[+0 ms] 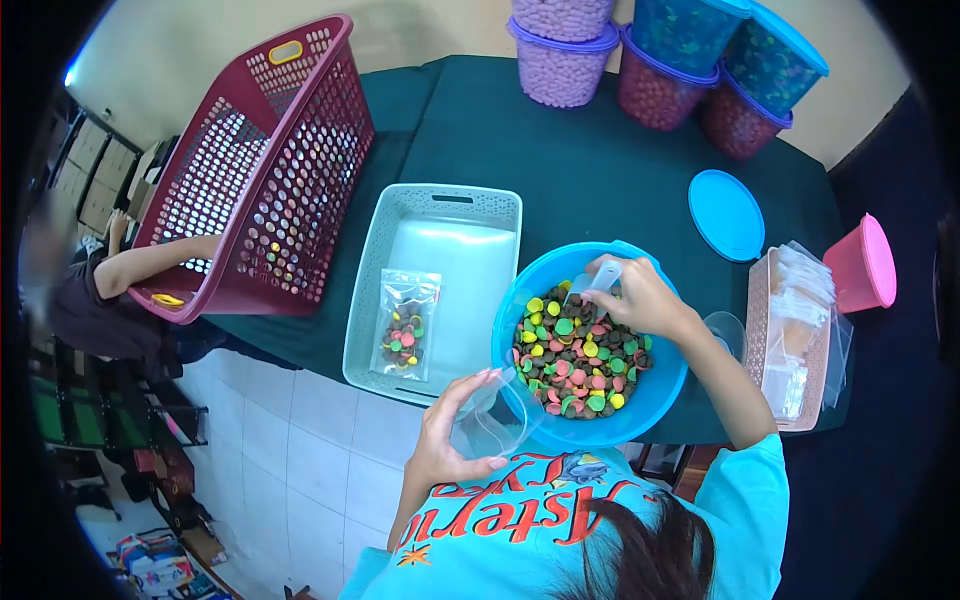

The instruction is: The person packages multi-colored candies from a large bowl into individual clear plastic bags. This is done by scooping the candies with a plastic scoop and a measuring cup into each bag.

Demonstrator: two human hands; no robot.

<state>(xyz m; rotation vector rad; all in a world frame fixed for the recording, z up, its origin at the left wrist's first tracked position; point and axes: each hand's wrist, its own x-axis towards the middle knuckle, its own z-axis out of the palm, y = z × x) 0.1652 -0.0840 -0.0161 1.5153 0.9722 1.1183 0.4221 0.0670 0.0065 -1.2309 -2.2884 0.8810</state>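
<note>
A blue tub (672, 385) stands at the table's front edge, partly filled with cup-shaped cereal pieces (580, 365) in brown, green, pink and yellow. My right hand (645, 298) is closed around a translucent plastic scoop (606, 274), whose lower end dips among the pieces at the tub's far side. By the tub's near left rim, my left hand (440, 440) grips a clear plastic bag (492, 425), its mouth spread and no pieces visible inside. To the left, a pale green tray (360, 340) holds one filled clear pouch (407, 325).
A maroon laundry basket (300, 190) stands at left, another person's arm (165, 262) reaching into it. Stacked lidded tubs (565, 60) line the wall. A blue lid (726, 215), a pink basket of clear bags (797, 330) and a pink container (862, 265) are at right.
</note>
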